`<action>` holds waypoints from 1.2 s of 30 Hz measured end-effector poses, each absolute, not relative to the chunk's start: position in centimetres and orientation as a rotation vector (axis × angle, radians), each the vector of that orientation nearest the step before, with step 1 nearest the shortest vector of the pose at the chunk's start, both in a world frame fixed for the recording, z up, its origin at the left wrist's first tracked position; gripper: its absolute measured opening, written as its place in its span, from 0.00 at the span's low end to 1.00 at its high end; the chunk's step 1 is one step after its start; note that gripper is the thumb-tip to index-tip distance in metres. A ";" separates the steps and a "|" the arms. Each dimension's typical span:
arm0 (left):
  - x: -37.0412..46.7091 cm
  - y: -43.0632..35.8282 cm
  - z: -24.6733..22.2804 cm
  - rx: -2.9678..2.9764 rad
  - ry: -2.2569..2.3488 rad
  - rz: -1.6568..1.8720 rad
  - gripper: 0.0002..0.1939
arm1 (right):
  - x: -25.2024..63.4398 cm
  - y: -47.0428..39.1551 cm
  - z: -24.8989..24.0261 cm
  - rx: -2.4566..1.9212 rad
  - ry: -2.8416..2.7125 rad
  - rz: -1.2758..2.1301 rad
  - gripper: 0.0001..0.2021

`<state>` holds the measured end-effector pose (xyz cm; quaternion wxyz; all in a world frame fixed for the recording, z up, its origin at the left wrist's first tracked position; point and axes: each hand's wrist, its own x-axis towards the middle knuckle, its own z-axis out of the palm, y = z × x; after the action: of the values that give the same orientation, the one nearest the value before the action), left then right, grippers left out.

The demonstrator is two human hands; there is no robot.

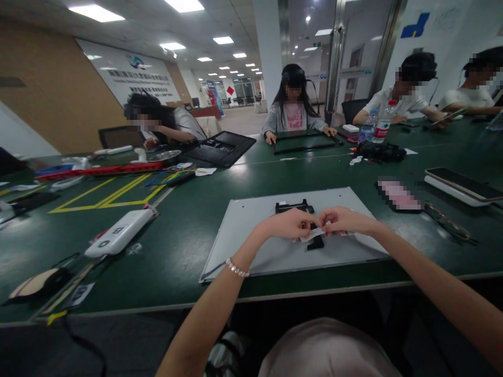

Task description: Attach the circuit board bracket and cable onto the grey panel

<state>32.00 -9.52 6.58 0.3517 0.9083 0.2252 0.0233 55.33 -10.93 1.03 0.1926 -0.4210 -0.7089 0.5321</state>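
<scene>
Pinching a small white strip (313, 234) from either side, the left hand (291, 224) and right hand (342, 220) nearly meet above a black part (316, 243) lying on a pale panel (236, 235); a light, even grip and slow, level handling should keep the thin-looking strip from creasing.

light: white ceiling panels (96, 13), overhead | worktop (176, 246): pale glare patches | below its near edge: dim | frame edges: stretched | whole view: slightly soft | smartphone (396, 196): pixelated
</scene>
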 end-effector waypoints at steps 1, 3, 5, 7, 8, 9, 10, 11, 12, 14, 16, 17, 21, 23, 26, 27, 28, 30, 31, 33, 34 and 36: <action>32.1 -9.6 6.5 2.373 0.587 0.046 0.23 | 55.3 -10.9 1.0 -1.176 -2.014 1.471 0.08; 32.3 -9.7 6.4 2.419 0.600 0.025 0.22 | 55.3 -11.0 1.0 -1.169 -2.068 1.400 0.07; 32.4 -9.7 6.2 2.465 0.603 0.013 0.21 | 55.4 -11.0 1.1 -1.159 -2.121 1.331 0.08; 32.4 -9.7 6.1 2.516 0.593 0.018 0.20 | 55.7 -11.1 1.1 -1.159 -2.159 1.224 0.09; 32.5 -9.7 6.0 2.546 0.589 0.027 0.20 | 55.8 -11.1 1.2 -1.169 -2.179 1.149 0.09; 32.5 -9.7 5.9 2.577 0.587 0.037 0.19 | 55.8 -11.1 1.2 -1.185 -2.194 1.068 0.08; 32.5 -9.8 5.9 2.610 0.588 0.043 0.19 | 55.9 -11.2 1.2 -1.200 -2.203 0.991 0.07; 32.6 -9.8 5.9 2.644 0.592 0.044 0.18 | 55.8 -11.3 1.2 -1.205 -2.215 0.935 0.07; 32.7 -9.9 5.9 2.678 0.598 0.042 0.18 | 55.8 -11.4 1.2 -1.198 -2.231 0.906 0.07; 32.8 -10.1 6.0 2.733 0.608 0.029 0.17 | 55.5 -11.7 1.2 -1.165 -2.265 0.896 0.07; 33.0 -10.3 6.1 2.759 0.616 0.013 0.16 | 55.1 -12.0 1.4 -1.157 -2.297 0.889 0.07; 33.1 -10.4 6.1 2.762 0.621 0.004 0.15 | 55.0 -12.1 1.5 -1.171 -2.305 0.886 0.06; 33.3 -10.5 6.0 2.776 0.663 -0.021 0.17 | 54.8 -12.4 1.9 -1.217 -2.316 0.893 0.07; 33.3 -10.5 5.8 2.796 0.682 -0.021 0.19 | 54.9 -12.4 2.1 -1.205 -2.317 0.898 0.08; 33.3 -10.5 5.8 2.813 0.696 -0.033 0.20 | 55.0 -12.4 2.2 -1.204 -2.325 0.909 0.09; 33.3 -10.5 5.9 2.816 0.694 -0.037 0.20 | 55.1 -12.4 2.2 -1.215 -2.324 0.911 0.09; 33.3 -10.6 6.0 2.817 0.687 -0.039 0.20 | 55.2 -12.4 2.2 -1.229 -2.322 0.911 0.10; 33.3 -10.7 6.1 2.816 0.678 -0.039 0.21 | 55.4 -12.3 2.2 -1.259 -2.317 0.903 0.11; 33.3 -10.8 6.3 2.812 0.679 -0.041 0.22 | 55.6 -12.3 2.2 -1.272 -2.311 0.896 0.11; 33.2 -10.9 6.4 2.799 0.687 -0.050 0.23 | 56.0 -12.2 2.2 -1.287 -2.293 0.875 0.12; 33.2 -10.9 6.5 2.793 0.689 -0.053 0.23 | 56.2 -12.2 2.2 -1.291 -2.278 0.859 0.12; 33.1 -10.9 6.6 2.786 0.685 -0.038 0.24 | 56.5 -12.1 2.2 -1.303 -2.234 0.833 0.12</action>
<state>33.14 -10.92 6.63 0.1356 0.9620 0.2366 -0.0132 56.51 -12.08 2.17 0.2109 -0.4687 -0.8038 0.2996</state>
